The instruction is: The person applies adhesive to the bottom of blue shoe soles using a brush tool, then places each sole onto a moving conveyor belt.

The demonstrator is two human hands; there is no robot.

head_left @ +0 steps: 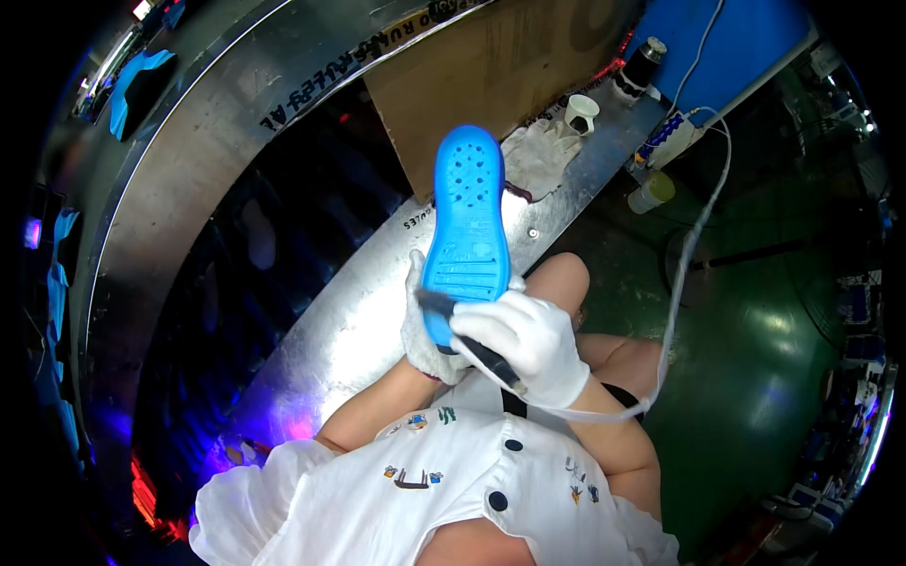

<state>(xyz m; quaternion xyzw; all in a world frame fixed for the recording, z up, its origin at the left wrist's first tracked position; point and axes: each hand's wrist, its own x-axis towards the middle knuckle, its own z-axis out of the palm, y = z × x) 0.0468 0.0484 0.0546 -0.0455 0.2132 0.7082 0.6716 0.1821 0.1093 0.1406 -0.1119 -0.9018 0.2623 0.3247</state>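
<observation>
A bright blue shoe sole (469,222) stands toe-up in front of me, with small holes near its toe and ridges across its heel. My left hand (413,325), in a white glove, is closed around the heel end from the left and below. In my white-gloved right hand (533,340) is a slim black-handled brush (493,363), slanting across the sole's lower part. Its dark, blurred head lies over the sole's left edge near the heel; whether it touches cannot be made out. A pale hose (675,321) passes by my right wrist and seems to reach the handle's lower end.
A metal ledge (340,330) runs beneath my hands, with a cardboard sheet (415,104) standing behind. White gloves (543,156), a white cup (581,113) and a dark bottle (642,66) sit farther along it. Dim sole-like shapes (260,236) lie in the dark channel at left.
</observation>
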